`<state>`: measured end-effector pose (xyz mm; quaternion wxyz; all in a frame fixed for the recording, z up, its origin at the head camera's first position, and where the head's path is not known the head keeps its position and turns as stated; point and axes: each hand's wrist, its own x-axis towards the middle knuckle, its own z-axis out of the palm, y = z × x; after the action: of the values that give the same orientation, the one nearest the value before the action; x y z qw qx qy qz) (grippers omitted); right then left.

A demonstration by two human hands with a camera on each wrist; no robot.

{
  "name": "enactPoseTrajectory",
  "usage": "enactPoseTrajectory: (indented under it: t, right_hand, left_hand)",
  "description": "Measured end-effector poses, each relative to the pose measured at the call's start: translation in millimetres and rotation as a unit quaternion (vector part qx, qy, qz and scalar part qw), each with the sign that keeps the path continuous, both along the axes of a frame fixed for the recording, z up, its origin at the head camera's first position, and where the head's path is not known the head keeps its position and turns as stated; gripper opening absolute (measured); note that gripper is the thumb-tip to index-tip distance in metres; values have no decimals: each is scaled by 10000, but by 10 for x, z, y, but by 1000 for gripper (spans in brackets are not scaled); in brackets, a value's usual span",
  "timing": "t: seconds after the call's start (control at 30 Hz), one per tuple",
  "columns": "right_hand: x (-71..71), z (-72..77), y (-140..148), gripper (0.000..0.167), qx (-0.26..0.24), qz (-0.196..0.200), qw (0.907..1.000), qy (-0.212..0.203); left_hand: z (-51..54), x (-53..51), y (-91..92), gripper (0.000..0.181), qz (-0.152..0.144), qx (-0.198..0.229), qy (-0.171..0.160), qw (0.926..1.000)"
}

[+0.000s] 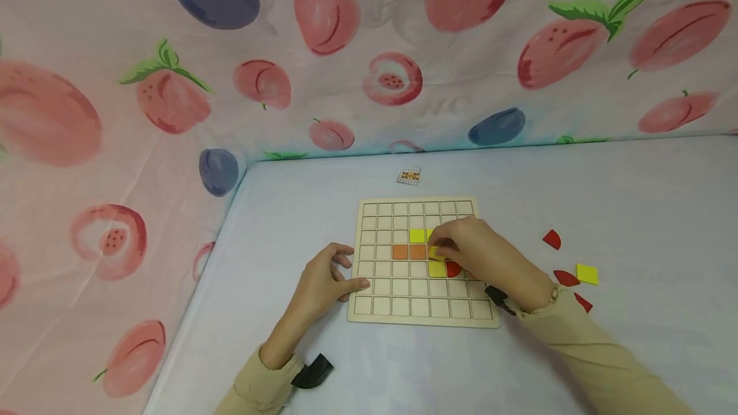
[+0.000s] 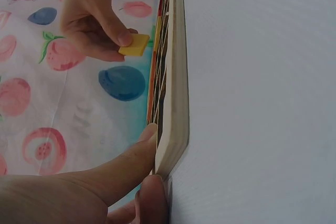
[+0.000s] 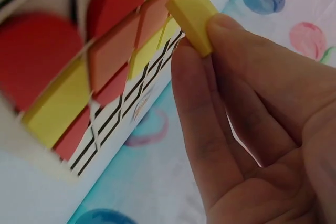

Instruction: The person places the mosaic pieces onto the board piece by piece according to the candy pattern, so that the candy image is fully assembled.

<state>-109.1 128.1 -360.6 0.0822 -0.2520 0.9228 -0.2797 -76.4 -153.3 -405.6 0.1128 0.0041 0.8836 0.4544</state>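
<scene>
Behind everything, a peach-and-plum printed cloth (image 1: 369, 75) rises along the far and left edges of a white table (image 1: 277, 210). On the table lies a pale square-celled board (image 1: 403, 307), its far edge turned toward the cloth. Two tan sleeves (image 1: 259, 380) reach in from the near side. The right hand (image 1: 475, 248) is over the board, toward its right edge, with thumb and fingertips pinched on a yellow square (image 3: 194, 22); that square is tilted and sits just off the board's face. The left hand (image 1: 324, 277) grips the board's left edge, thumb on the top and fingers curled against the side.

A small grid-printed card (image 1: 409, 175) lies between the board's far edge and the cloth. Past the board's right edge, a loose yellow square (image 1: 587, 274) lies on the table. Set in the board are two orange squares (image 1: 409, 252) side by side, a yellow tile (image 1: 417, 235) on the far side of them and another nearer the near edge, touching or just beside a rounded red piece (image 1: 453, 269). Three loose red pieces (image 1: 567, 278) lie near the loose yellow square.
</scene>
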Motion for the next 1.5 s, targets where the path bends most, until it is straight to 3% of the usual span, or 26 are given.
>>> enactPoseTrajectory:
  t: [0.4,0.77,0.9,1.13,1.5]
  right_hand:
    - [-6,-81,-188,9,-197,346,9992,-47]
    - [31,-84,-273,8,-20,559,9983,-162]
    - [44,-88,-274,9,-58,638,9979,-67]
    - [49,-177,-271,13,-2,728,9963,463]
    - [62,-162,-266,11,247,728,9964,371]
  left_hand:
    - [23,9,9,60,53,-50,-34,10000]
    - [26,17,2,61,30,-34,-21,10000]
    - [29,12,6,61,39,-38,-4,10000]
    - [23,6,11,61,-22,-47,21,10000]
    - [24,7,6,61,-6,-54,-3,10000]
